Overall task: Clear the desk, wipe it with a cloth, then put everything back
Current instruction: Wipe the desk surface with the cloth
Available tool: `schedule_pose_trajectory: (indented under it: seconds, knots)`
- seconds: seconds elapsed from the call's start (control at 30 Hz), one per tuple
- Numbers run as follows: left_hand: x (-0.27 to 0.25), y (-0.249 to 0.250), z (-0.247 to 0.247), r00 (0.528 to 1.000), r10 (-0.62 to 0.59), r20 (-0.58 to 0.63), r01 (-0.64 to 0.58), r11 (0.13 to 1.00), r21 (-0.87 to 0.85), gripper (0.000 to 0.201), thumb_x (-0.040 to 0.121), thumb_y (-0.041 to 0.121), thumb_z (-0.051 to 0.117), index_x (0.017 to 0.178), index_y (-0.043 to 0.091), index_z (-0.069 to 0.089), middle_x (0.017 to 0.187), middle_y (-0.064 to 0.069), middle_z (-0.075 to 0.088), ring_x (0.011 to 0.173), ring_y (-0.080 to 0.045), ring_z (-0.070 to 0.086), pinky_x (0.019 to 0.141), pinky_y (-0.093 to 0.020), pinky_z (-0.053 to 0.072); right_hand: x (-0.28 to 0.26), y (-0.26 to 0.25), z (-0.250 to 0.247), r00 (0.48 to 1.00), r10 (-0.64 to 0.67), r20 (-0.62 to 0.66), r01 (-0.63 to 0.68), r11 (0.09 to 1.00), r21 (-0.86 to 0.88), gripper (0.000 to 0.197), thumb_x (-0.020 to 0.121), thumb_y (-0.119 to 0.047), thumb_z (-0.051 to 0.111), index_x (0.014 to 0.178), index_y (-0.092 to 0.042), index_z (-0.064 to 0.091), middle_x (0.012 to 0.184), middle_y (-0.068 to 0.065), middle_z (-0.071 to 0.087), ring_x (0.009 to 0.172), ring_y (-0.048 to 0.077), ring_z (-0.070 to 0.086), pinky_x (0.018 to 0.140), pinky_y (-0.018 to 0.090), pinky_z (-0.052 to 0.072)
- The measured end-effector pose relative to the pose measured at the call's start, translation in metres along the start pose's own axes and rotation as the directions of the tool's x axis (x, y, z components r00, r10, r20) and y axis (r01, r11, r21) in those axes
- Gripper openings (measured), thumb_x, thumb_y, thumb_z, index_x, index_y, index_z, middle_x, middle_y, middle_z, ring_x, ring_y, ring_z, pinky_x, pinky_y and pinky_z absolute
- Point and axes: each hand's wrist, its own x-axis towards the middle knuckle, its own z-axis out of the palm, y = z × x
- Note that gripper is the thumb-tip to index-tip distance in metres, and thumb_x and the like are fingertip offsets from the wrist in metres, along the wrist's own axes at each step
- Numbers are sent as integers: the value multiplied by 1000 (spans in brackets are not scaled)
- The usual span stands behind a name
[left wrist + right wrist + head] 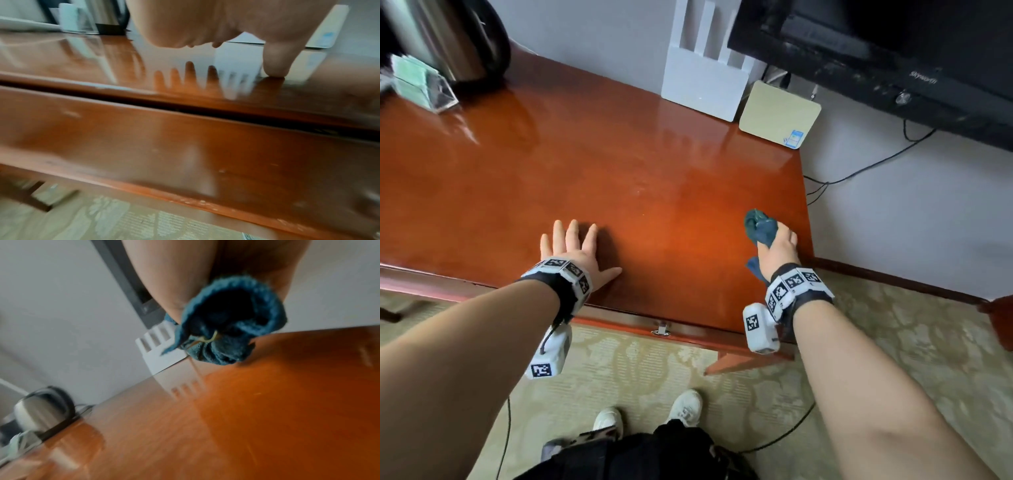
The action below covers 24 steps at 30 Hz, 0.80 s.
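A glossy red-brown wooden desk (619, 164) fills the head view. My left hand (573, 248) lies flat on it near the front edge, fingers spread; in the left wrist view its thumb tip (275, 71) touches the desk top (102, 65). My right hand (779, 248) grips a bunched dark teal cloth (760, 228) near the desk's right edge. In the right wrist view the cloth (230, 331) bulges from the fist, its lower wad touching the desk (267, 402).
At the back left stand a steel kettle (445, 41) and a clear holder with green packets (417, 84). A white router (705, 82) and a beige box (779, 114) lean on the wall. A dark television (893, 51) hangs at the right. Patterned carpet lies below.
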Motion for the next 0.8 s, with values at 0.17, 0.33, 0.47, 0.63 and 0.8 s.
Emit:
schedule_pose_trajectory:
  seconds: [0.17,0.33,0.47,0.63,0.8]
  knots:
    - [11,-37,8,998,-15,61,17,1000,-19,98,76,83,29,148,34,-15,157,0,-21,144,-28,-18,118,-47,-6,28,-63,63,995,-47,87,56,992,-110,55,96,-15,44,147,-20,22,151,7,23,129,33,37,104,36,32]
    - [18,-42,6,991,8,137,-9,1000,7,100,78,80,33,147,32,-21,155,-2,-27,143,-31,-23,116,-50,-8,35,-97,109,964,-108,244,193,914,-356,66,96,-37,42,150,-23,7,157,3,10,138,29,20,110,40,24]
    - [20,-45,6,986,23,163,-24,1000,4,101,78,79,35,146,31,-22,154,-3,-29,142,-31,-25,116,-51,-9,42,-111,115,918,-180,352,325,851,-413,64,96,-36,39,150,-28,4,158,0,6,139,29,17,111,41,23]
    - [22,-47,3,981,34,189,-34,999,-5,103,78,79,36,146,31,-23,153,-3,-31,141,-31,-27,116,-52,-10,52,-125,116,878,-206,431,400,811,-428,63,97,-30,40,149,-32,5,158,-3,3,140,29,15,111,42,26]
    - [22,-46,3,981,37,190,-38,999,2,103,78,78,37,146,31,-24,153,-3,-32,141,-31,-27,116,-52,-10,52,-131,125,827,-296,478,510,754,-415,63,95,-28,44,148,-34,10,158,-4,6,141,27,14,111,41,29]
